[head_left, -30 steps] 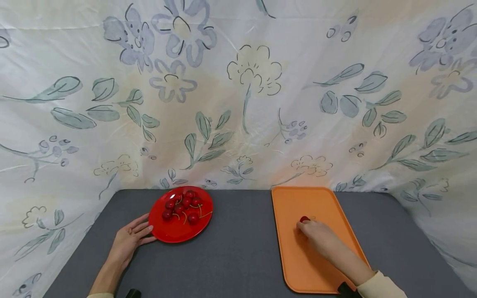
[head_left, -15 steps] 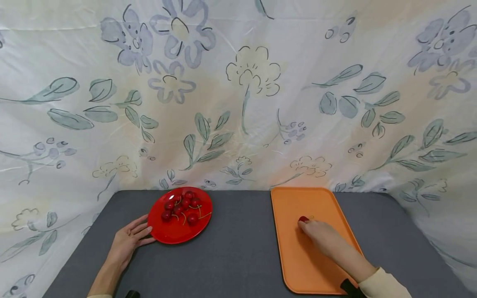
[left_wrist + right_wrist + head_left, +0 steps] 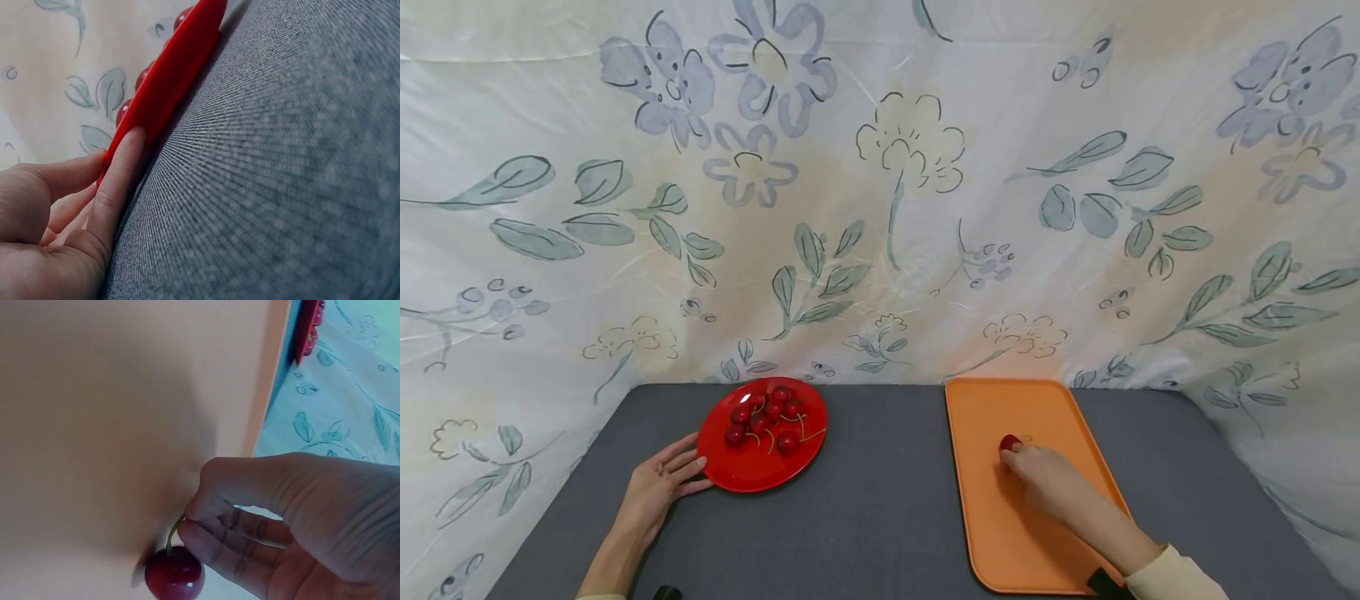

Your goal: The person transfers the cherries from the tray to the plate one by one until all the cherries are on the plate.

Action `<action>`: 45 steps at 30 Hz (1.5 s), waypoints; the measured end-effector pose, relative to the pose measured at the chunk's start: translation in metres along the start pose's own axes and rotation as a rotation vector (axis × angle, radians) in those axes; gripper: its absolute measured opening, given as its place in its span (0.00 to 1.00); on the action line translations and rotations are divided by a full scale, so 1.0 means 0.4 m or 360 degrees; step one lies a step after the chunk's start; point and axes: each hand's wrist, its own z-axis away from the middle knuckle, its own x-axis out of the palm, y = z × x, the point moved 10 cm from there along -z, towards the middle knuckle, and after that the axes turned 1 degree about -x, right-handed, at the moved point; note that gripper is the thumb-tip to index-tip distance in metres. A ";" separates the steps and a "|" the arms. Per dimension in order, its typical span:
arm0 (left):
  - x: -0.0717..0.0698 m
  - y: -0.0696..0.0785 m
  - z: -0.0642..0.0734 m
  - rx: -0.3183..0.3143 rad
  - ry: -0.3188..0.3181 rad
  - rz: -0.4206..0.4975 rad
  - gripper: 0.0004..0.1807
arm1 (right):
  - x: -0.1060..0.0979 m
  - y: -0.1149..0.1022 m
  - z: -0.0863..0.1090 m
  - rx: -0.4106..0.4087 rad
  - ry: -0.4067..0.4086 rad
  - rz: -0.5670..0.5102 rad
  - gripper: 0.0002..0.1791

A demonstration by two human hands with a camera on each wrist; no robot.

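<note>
At the left, my left hand [image 3: 653, 482] holds the edge of a round red plate [image 3: 752, 477]; its thumb meets the rim while a finger lies along the plate's underside [image 3: 172, 81]. Several dark red cherries [image 3: 775, 408] with green stems lie on this plate. Over the orange tray [image 3: 992, 550], my right hand [image 3: 1052, 483] pinches one cherry [image 3: 175, 574] by its green stem [image 3: 175, 532] between thumb and fingertip. That cherry hangs close to the tray's surface, with its shadow beside it.
A dark grey cloth [image 3: 880, 500] covers the table under both plate and tray. Behind the table hangs a floral curtain [image 3: 880, 208], close to the far edges of plate and tray. The tray has a low raised rim.
The right hand stays over the tray with the cherry, hardly shifting. The left hand and the red plate remain where they were.
</note>
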 end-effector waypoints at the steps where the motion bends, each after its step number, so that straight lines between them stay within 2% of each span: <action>1: 0.000 0.000 -0.002 0.0001 -0.0003 -0.0002 0.36 | -0.003 0.000 0.003 0.0020 0.0006 -0.0040 0.15; 4: -0.002 -0.002 -0.009 -0.0007 -0.0001 -0.0010 0.36 | -0.010 0.000 0.006 0.0050 0.0021 -0.0127 0.14; 7: -0.002 -0.004 -0.015 -0.0018 0.0005 -0.0017 0.36 | -0.012 0.001 0.009 0.0022 0.0026 -0.0188 0.13; 10: 0.000 -0.004 -0.023 -0.0021 -0.0004 -0.0023 0.36 | -0.018 0.021 0.017 0.0053 0.0010 -0.0291 0.13; 13: 0.000 0.000 -0.031 -0.0011 -0.0013 -0.0020 0.37 | -0.035 0.048 0.029 0.0117 0.0006 -0.0409 0.15; 18: -0.002 0.008 -0.032 0.0027 -0.0035 -0.0001 0.38 | -0.075 0.091 0.054 0.0251 0.0080 -0.0471 0.16; 24: 0.002 0.013 -0.027 0.0040 -0.0055 0.0014 0.38 | -0.094 0.129 0.077 0.0355 0.0166 -0.0401 0.15; 28: 0.002 0.014 -0.027 0.0015 -0.0050 0.0024 0.38 | -0.069 0.128 0.090 0.0355 0.0074 -0.0406 0.11; 31: 0.002 0.014 -0.028 0.0000 -0.0046 0.0019 0.38 | -0.051 0.112 0.095 0.0269 0.0010 -0.0402 0.14; 36: 0.002 0.014 -0.031 -0.0001 -0.0045 0.0008 0.37 | -0.029 0.083 0.095 0.0135 -0.0017 -0.0264 0.20; 40: 0.002 0.012 -0.032 0.0010 -0.0054 0.0010 0.37 | -0.010 0.080 0.096 0.0175 -0.0074 -0.0145 0.15; 45: -0.001 0.008 -0.034 0.0016 -0.0053 0.0006 0.37 | -0.004 0.075 0.097 0.0263 -0.0090 -0.0099 0.13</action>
